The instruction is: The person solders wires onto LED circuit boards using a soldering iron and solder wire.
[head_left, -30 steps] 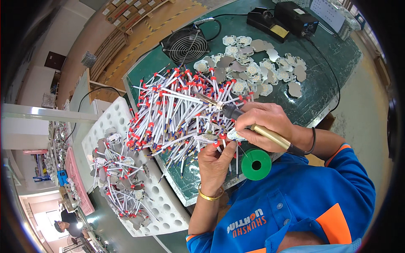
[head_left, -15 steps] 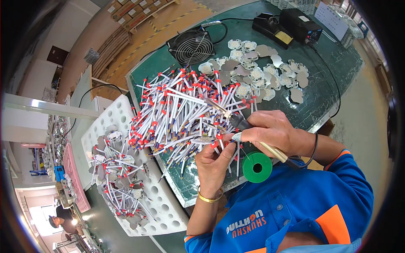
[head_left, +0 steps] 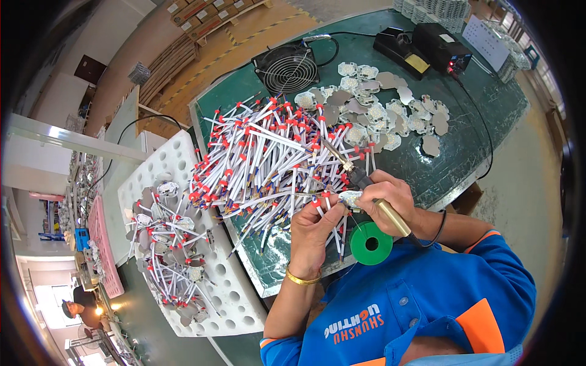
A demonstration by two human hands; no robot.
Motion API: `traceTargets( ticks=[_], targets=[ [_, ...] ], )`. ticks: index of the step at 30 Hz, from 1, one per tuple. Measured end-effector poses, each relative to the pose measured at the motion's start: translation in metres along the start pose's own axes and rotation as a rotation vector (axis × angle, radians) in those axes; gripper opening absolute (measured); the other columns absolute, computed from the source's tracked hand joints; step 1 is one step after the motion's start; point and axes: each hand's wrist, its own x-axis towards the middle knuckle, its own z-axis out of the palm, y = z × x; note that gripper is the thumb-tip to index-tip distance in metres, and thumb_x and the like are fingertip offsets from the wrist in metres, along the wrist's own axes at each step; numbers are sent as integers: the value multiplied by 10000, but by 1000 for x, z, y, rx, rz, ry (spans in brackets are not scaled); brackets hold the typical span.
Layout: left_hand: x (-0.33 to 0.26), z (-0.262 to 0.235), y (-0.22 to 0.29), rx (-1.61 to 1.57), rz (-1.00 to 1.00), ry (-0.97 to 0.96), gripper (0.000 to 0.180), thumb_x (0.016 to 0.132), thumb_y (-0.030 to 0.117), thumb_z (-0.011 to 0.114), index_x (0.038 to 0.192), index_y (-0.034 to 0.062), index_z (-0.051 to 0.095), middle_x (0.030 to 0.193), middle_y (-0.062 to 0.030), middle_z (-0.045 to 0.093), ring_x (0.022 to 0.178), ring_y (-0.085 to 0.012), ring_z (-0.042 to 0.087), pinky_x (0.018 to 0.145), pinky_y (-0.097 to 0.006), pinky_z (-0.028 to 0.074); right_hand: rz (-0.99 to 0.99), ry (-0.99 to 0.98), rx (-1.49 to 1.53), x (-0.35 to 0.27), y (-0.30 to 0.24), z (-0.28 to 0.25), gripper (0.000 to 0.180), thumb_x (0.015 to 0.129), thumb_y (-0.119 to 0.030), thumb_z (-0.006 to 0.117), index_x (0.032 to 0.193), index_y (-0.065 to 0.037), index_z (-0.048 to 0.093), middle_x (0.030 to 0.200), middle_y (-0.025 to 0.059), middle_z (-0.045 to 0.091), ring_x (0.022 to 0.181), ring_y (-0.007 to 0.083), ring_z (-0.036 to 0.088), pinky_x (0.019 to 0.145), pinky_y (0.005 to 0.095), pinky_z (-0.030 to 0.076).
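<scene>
My right hand (head_left: 390,196) is closed round a soldering iron (head_left: 365,181), its metal tip pointing up and left over the heap of cables. Those same fingers also reach a small whitish LED board (head_left: 350,197), at my left fingertips. My left hand (head_left: 312,230) pinches a short white cable (head_left: 318,207) with a red collar, beside the board. Whether cable and board are joined is hidden by the fingers. Just below the hands lies a green solder spool (head_left: 381,246), with a thin wire rising from it. Many white cables (head_left: 256,158) with red collars are piled beyond my left hand.
Loose LED boards (head_left: 372,113) lie across the green table (head_left: 461,131). Behind them stand a black fan (head_left: 287,68), an iron holder (head_left: 400,52) and a black soldering station (head_left: 441,49). At left, a white foam tray (head_left: 229,293) carries wired boards. Another person (head_left: 85,308) is far left.
The soldering iron has swung more upright, and my right hand has turned with it. A small board now shows between my two hands. The whole view has shifted slightly.
</scene>
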Motion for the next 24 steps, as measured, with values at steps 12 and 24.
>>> traceTargets(
  ticks=[12,24],
  targets=[
    [1,-2,-10,535,156,151,144,798,105,646,903,9,669,655,41,593,546,-2,450,487,-166,350,43,-68,-36,-14,9,-22,296,672,-3,713,884,-79,521,659,70,483,507,206,474,435,300,378],
    [-11,0,0,493,4,49,145,783,78,658,903,-4,665,724,2,626,629,-34,520,579,-179,416,-25,-189,-8,-30,-5,-58,210,721,-19,586,901,-64,487,741,93,593,557,201,506,459,315,413]
  ],
)
